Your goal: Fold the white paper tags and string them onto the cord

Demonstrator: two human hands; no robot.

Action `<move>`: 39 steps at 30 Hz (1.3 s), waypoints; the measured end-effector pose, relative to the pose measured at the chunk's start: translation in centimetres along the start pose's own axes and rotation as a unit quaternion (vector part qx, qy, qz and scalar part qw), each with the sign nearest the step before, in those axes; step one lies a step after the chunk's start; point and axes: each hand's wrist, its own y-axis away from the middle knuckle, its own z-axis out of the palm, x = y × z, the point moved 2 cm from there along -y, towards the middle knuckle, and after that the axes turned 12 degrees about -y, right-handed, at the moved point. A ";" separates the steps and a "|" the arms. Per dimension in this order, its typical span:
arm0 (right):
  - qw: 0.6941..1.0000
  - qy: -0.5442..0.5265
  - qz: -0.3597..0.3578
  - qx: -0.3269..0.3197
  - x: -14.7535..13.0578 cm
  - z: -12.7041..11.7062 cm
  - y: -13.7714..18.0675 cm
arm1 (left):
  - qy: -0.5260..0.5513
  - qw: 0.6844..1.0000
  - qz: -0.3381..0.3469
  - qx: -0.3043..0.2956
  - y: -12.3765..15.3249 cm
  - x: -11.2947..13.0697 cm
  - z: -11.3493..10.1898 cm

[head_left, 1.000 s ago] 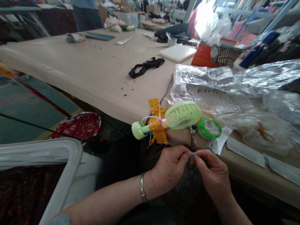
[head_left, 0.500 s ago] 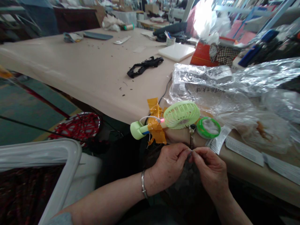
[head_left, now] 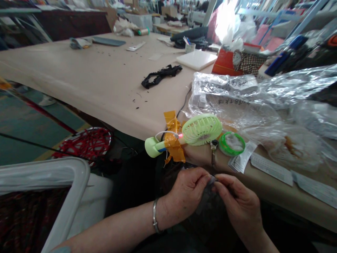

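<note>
My left hand (head_left: 185, 195), with a silver bangle at the wrist, pinches a small greyish-white scrap (head_left: 212, 179) between thumb and forefinger. My right hand (head_left: 238, 200) meets it from the other side, thumb and forefinger pressed together at the scrap's edge. Its material is too small to make out. Both hands are just below the table edge, over dark cloth. Above them a light-green handheld fan (head_left: 202, 129) is fixed to the table edge with orange tape (head_left: 173, 140). Close by sits a green round tub (head_left: 231, 144) with white stuff inside.
Clear plastic bags (head_left: 237, 95) cover the table's right side, beside paper labels (head_left: 271, 169). A black fabric strip (head_left: 162, 75) lies mid-table. At lower left stands a white bin (head_left: 79, 175) of dark red pieces, near a basket of red strips (head_left: 84, 144).
My hands have moved slightly down and a little apart, and more of the pale scrap shows between them. The view has shifted slightly. The person at upper left is no longer visible there.
</note>
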 end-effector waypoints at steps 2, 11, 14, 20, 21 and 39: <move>0.995 0.075 -0.063 0.018 -0.4 -1.4 0.3 | -0.022 1.000 -0.015 -0.007 0.3 -0.8 0.2; 0.903 0.376 -0.201 0.054 1.7 -5.1 -1.7 | -0.038 0.996 -0.074 -0.041 0.7 -3.1 1.4; 0.905 0.363 -0.215 0.060 2.6 -4.9 -1.2 | -0.036 0.994 -0.079 -0.063 1.1 -2.9 1.8; 0.927 0.277 -0.236 0.089 2.8 -5.6 -0.8 | 0.013 0.992 -0.082 -0.094 1.1 -1.8 2.5; 0.930 0.269 -0.233 0.094 2.8 -5.7 -0.8 | 0.029 0.991 -0.088 -0.098 1.0 -1.5 2.7; 0.935 0.264 -0.236 0.011 0.4 -6.0 2.4 | 0.448 0.826 -0.295 -0.175 -0.7 2.9 7.0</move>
